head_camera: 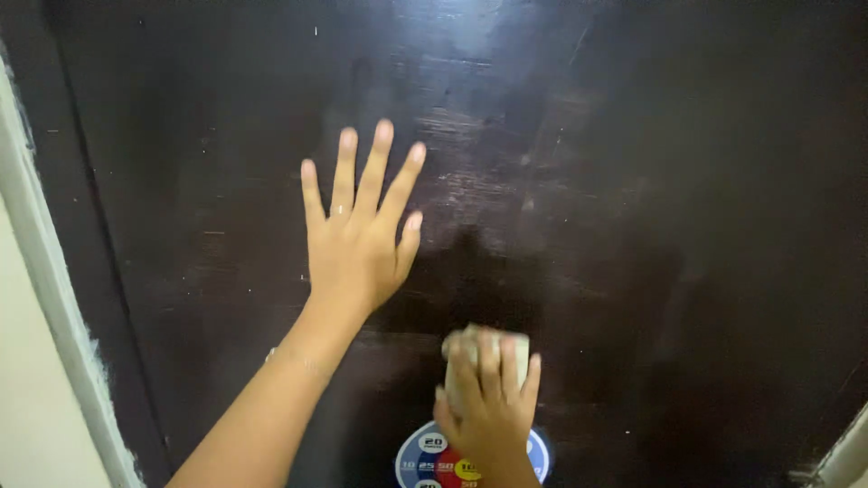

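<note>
My left hand [357, 230] lies flat against a dark brown wooden door [633, 181], fingers spread wide and pointing up. Lower down, my right hand [484, 407] presses a pale, folded cloth [493, 343] against the door surface; the fingers curl over the cloth and hide most of it. The two hands are apart, the right one below and to the right of the left. Just beneath my right hand a round, multicoloured sticker [425, 456] with blue, red and yellow patches is fixed to the door, partly covered by my wrist.
A pale door frame [54, 298] with chipped paint runs down the left edge beside a cream wall [27, 407]. Another light frame corner [845, 456] shows at the bottom right. The door surface bears scratches, streaks and a glare patch near the top.
</note>
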